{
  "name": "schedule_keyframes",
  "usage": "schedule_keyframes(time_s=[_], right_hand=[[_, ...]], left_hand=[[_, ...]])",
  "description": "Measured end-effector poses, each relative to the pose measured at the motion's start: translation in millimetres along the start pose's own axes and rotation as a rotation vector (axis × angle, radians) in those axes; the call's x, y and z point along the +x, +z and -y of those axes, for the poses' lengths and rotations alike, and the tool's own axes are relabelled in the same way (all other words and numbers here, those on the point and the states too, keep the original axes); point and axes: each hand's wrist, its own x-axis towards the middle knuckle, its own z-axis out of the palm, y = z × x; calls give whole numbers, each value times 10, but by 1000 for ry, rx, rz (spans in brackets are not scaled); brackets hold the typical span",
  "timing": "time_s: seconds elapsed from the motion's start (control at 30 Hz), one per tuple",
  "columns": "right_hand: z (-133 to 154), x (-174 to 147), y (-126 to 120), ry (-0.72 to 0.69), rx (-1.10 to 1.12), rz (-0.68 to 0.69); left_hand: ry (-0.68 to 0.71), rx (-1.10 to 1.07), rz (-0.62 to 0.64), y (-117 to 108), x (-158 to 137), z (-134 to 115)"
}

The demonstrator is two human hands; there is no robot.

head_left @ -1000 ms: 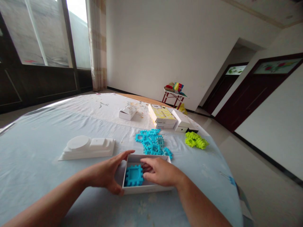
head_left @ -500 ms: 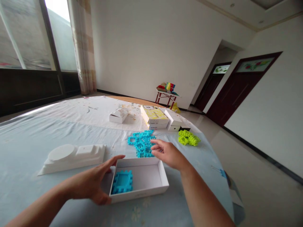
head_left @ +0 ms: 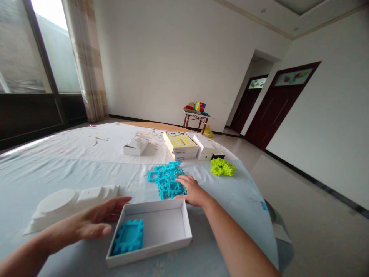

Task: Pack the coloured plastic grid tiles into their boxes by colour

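Blue tiles [head_left: 166, 180] under right hand [head_left: 192, 191]; yellow box's [head_left: 180, 143] print unreadable.

So there's a shallow white cardboard box [head_left: 161, 227], lid off, sitting flat on the counter near the front edge and turned a bit askew. Inside, one blue interlocking tile [head_left: 128, 236] lies flat in the left end, a square frame with knobby toothed edges; the rest of the box floor is bare. Just behind the box is a loose pile of the same blue tiles [head_left: 165, 179], overlapping each other any which way on the pale cloth. The near right edge of that pile is partly covered, so can't count how many pieces are in there.
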Motion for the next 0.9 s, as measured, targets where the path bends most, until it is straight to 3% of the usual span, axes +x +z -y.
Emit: schedule_keyframes(time_s=[0.1, 0.23, 0.47, 0.77, 0.9], right_hand=[[-13, 52, 106, -65, -3, -4], [-76, 59, 89, -28, -43, -63], [-256, -5, -49, 140, -91, -150], [-549, -67, -443, 149, 142, -363], [-663, -166, -514, 153, 153, -245]], left_hand=[[-47, -24, -128, -9, 28, 24], [-45, -55, -93, -17, 57, 65], [-63, -12, -126, -30, 70, 89], [-87, 101, -122, -181, 86, 220], [-76, 149, -187, -223, 103, 299]])
